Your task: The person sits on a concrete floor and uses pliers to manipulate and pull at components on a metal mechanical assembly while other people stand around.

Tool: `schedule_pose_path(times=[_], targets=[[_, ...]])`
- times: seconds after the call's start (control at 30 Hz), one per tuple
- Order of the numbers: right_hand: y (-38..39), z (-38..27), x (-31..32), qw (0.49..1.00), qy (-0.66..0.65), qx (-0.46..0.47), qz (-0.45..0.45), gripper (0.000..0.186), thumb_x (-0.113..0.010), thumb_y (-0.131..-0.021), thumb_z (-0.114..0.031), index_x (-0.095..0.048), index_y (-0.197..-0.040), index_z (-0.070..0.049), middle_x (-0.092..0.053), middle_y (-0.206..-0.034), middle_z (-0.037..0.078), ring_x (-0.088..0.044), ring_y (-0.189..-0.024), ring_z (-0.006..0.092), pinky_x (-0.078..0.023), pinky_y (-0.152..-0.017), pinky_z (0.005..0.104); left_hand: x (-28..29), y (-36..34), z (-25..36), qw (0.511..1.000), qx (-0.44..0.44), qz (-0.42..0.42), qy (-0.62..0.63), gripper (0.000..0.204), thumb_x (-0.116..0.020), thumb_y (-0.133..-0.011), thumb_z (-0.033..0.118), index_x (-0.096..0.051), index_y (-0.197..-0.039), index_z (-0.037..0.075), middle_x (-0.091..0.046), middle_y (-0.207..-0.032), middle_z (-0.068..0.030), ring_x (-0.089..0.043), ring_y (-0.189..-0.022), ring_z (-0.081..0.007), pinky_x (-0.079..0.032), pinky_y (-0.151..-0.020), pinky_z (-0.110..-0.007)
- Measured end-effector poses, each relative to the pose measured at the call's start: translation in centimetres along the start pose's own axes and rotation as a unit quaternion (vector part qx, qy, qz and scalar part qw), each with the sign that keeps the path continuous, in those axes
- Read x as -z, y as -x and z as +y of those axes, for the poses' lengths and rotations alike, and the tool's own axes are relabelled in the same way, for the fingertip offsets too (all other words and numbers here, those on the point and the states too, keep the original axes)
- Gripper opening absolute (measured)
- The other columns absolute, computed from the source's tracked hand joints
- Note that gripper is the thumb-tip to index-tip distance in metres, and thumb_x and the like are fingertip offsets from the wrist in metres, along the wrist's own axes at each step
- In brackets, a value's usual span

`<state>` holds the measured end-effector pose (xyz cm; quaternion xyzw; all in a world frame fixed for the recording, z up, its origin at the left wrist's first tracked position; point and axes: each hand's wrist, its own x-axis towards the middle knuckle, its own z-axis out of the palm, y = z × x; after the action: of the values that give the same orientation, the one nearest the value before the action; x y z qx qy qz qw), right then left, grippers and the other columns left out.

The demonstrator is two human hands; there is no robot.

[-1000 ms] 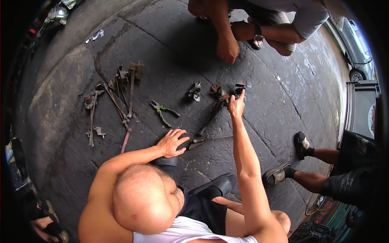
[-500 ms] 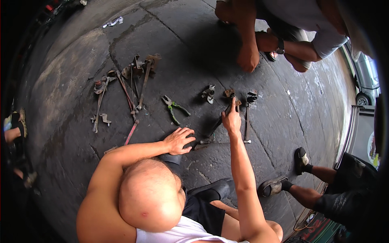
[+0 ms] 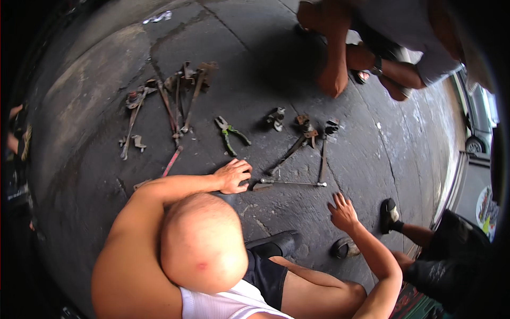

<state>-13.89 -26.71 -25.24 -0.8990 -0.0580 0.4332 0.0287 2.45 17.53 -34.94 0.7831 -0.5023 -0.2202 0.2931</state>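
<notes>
My left hand (image 3: 234, 176) is empty, its fingers apart and slightly bent, just below a pair of pliers (image 3: 228, 133) with green and black handles. The pliers lie on the floor with their handles spread. My right hand (image 3: 344, 212) hovers with loosely spread fingers, holding nothing. Nearest to it is a linkage of thin metal rods (image 3: 297, 183) with ball joints. Its long arms (image 3: 287, 155) run up to rusty pivot brackets (image 3: 305, 125). Beside these brackets sits a small metal pivot piece (image 3: 276, 119) and a darker pivot (image 3: 331, 126).
More rusty rods and brackets (image 3: 183, 98) lie at the left, with a red rod (image 3: 171, 161). Across from me a person's hand (image 3: 333, 81) hangs over the dark, cracked floor (image 3: 249, 64). Another person's shoes (image 3: 390, 215) are at the right, and a vehicle (image 3: 481, 111) stands beyond.
My right hand has drawn back from the rusty bracket, where its finger pointed, toward me and to the right; its fingers have spread. My left hand stays nearly in place.
</notes>
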Motion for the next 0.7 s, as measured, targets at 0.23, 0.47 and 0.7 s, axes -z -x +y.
schedule_pose_path(times=[0.23,0.47,0.7], targets=[[6.6,-3.0,-5.5,0.991,-0.114,0.017,-0.064,0.057,-0.068,-0.088,-0.029,-0.055,-0.141,-0.011,-0.057,-0.138,0.020,-0.052,-0.130,0.0375,-0.046,-0.106,0.0461,-0.3,0.4,-0.5,1.000,0.000,0.005,-0.016,0.029,-0.069,-0.083,0.029,-0.067,-0.096,0.004,-0.058,-0.120,-0.0121,-0.051,-0.120,-0.0284,-0.040,-0.100,-0.044],[8.6,-2.4,-7.7,0.986,-0.154,0.001,-0.063,0.053,-0.065,-0.091,-0.033,-0.058,-0.138,-0.008,-0.062,-0.134,0.020,-0.057,-0.126,0.0377,-0.048,-0.106,0.0452,-0.1,-0.5,0.0,1.000,-0.005,0.002,-0.007,0.030,-0.069,-0.084,0.028,-0.069,-0.097,0.002,-0.057,-0.121,-0.0130,-0.050,-0.120,-0.0289,-0.039,-0.103,-0.046],[7.7,-1.0,-9.6,0.987,-0.141,-0.069,-0.035,0.050,-0.066,-0.090,-0.030,-0.060,-0.134,-0.007,-0.064,-0.126,0.025,-0.063,-0.116,0.0404,-0.052,-0.098,0.0474,0.2,-0.7,0.7,0.999,0.006,-0.024,-0.026,0.029,-0.068,-0.085,0.028,-0.067,-0.100,0.003,-0.054,-0.122,-0.0145,-0.048,-0.123,-0.0304,-0.039,-0.102,-0.048]])
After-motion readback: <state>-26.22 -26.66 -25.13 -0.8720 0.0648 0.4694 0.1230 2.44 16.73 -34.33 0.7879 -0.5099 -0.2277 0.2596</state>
